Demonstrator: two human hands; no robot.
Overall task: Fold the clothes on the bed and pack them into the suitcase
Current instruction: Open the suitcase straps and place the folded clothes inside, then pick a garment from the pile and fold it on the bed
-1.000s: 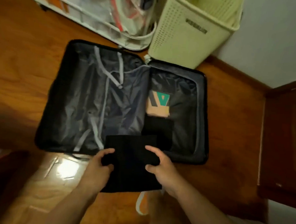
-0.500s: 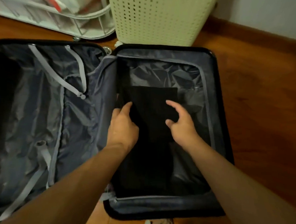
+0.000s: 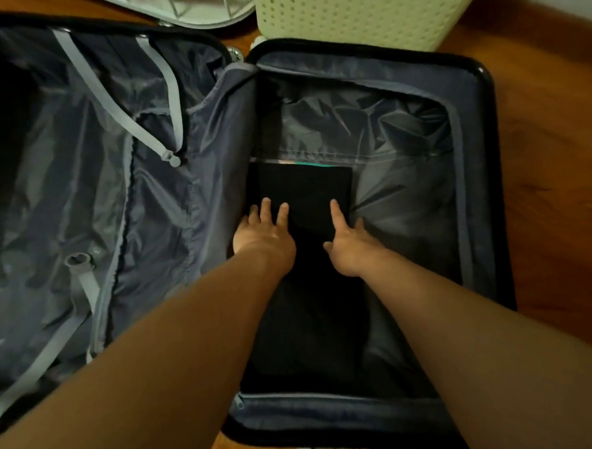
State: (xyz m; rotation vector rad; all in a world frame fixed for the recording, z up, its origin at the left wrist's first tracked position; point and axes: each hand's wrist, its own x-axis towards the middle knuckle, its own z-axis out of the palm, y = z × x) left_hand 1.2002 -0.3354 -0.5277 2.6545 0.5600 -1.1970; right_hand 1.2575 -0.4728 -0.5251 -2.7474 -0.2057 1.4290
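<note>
A black suitcase (image 3: 480, 76) lies open on the wooden floor, both halves lined in grey. In its right half a folded black garment (image 3: 307, 187) lies flat on other dark clothes. A thin teal edge (image 3: 308, 163) of another item shows just beyond it. My left hand (image 3: 265, 231) rests on the garment's left side with straight fingers. On the garment's right side my right hand (image 3: 350, 242) lies flat, fingers spread. Neither hand grips the cloth.
The left half of the suitcase holds grey straps (image 3: 122, 112) with a buckle. A cream perforated laundry basket (image 3: 350, 14) stands right behind the suitcase. A white rack (image 3: 155, 0) sits at the back left. Wooden floor (image 3: 558, 169) runs along the right.
The black garment went from my grip in front of the suitcase into its right half. Both hands now lie flat on it, and my head has moved closer.
</note>
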